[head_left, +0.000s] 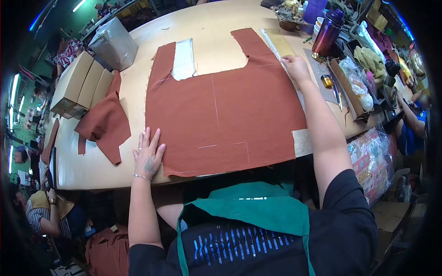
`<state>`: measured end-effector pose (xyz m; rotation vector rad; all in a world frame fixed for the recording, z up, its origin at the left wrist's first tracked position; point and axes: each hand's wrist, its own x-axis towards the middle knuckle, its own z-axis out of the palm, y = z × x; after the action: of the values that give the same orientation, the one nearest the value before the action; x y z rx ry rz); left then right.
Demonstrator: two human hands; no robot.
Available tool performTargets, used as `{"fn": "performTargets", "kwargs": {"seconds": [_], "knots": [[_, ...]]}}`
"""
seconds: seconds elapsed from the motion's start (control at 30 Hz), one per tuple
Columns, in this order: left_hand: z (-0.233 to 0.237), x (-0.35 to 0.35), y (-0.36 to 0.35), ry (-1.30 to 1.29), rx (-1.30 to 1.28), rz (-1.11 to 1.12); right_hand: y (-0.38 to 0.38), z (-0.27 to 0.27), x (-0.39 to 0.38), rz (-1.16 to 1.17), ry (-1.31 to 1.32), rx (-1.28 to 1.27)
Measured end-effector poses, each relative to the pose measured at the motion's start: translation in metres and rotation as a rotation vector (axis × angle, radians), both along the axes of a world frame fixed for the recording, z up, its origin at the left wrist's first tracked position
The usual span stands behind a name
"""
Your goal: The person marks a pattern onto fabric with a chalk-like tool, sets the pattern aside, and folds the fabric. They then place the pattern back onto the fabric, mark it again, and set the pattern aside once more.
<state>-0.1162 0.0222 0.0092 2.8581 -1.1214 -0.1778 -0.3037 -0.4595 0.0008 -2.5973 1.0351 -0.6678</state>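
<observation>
A rust-brown cut fabric panel [230, 106] with white chalk lines lies spread on the table. It has a wide notch at its far edge. Pale pattern pieces show from under it, at the upper left [184, 60] and lower right [302, 142]. My left hand [148, 154] rests flat with fingers spread on the panel's near left edge. Along the far right edge, my right hand [297, 69] is closed, its fingertips pinched beside a pale strip [271, 42]. What is between those fingertips is too small to make out.
Cardboard boxes [76, 87] and brown fabric scraps [108, 119] sit at the left of the table [212, 18]. A dark bottle [328, 33], a small yellow-lidded jar [327, 81], pens and a cluttered box [345, 87] line the right. Other people work around the room.
</observation>
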Motion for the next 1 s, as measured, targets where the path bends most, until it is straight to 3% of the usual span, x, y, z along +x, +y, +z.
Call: {"fn": "performTargets", "kwargs": {"seconds": [0.1,0.23,0.3,0.4,0.5,0.57,0.73,0.77,0.9,1.0], "knots": [[-0.003,-0.003,0.009,-0.031,0.026,0.004,0.038,0.001,0.035,-0.088,0.269,-0.123],[0.002,-0.009,0.035,-0.056,0.078,0.269,0.031,-0.005,0.058,-0.221,0.256,-0.021],[-0.001,-0.008,0.051,-0.092,0.089,0.425,0.012,-0.017,0.051,-0.157,0.179,-0.09],[-0.014,-0.02,0.048,-0.236,-0.15,0.156,-0.006,-0.02,0.025,-0.06,0.048,-0.263],[0.0,-0.05,0.016,-0.128,-0.123,-0.232,0.008,-0.011,-0.001,0.039,-0.002,-0.359],[0.005,-0.063,0.022,0.0,-0.104,-0.326,0.015,-0.008,-0.014,0.055,0.036,-0.393],[0.02,-0.045,0.085,-0.022,0.026,0.022,0.03,-0.018,-0.039,-0.122,0.124,-0.307],[0.019,-0.041,0.086,-0.044,0.005,0.055,0.028,-0.014,-0.037,-0.062,0.094,-0.337],[0.022,-0.013,0.012,-0.165,-0.452,-0.197,0.041,-0.002,0.009,0.184,-0.036,-0.389],[0.012,0.034,-0.069,-0.164,-0.519,-0.226,0.043,-0.009,0.054,0.24,0.08,-0.377]]}}
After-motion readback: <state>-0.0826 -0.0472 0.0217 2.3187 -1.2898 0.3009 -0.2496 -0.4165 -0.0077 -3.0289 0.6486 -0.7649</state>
